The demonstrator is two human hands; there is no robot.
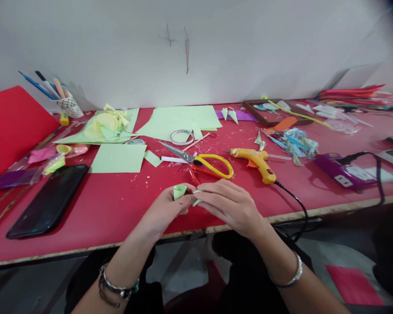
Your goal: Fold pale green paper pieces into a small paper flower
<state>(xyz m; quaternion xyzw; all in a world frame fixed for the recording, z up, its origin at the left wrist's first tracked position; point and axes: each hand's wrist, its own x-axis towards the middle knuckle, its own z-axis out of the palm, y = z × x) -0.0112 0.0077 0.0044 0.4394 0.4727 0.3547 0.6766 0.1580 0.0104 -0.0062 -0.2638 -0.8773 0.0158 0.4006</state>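
Note:
Both my hands meet over the near edge of the red table [111,205]. My left hand [165,210] pinches a small rolled piece of light green paper [180,191], curled into a cone or tube. My right hand [231,205] lies over the other end of the same paper piece, fingers closed on it. Just beyond my hands lie yellow-handled scissors [203,163] and a yellow glue gun [257,161] with a black cord running off the table edge.
A black phone [49,200] lies at the left. Light green paper sheets [180,120], a tape roll [182,137], a pen cup [68,106], a brown tray [268,115], paper scraps and a purple power strip [340,172] sit across the table. A white wall stands behind.

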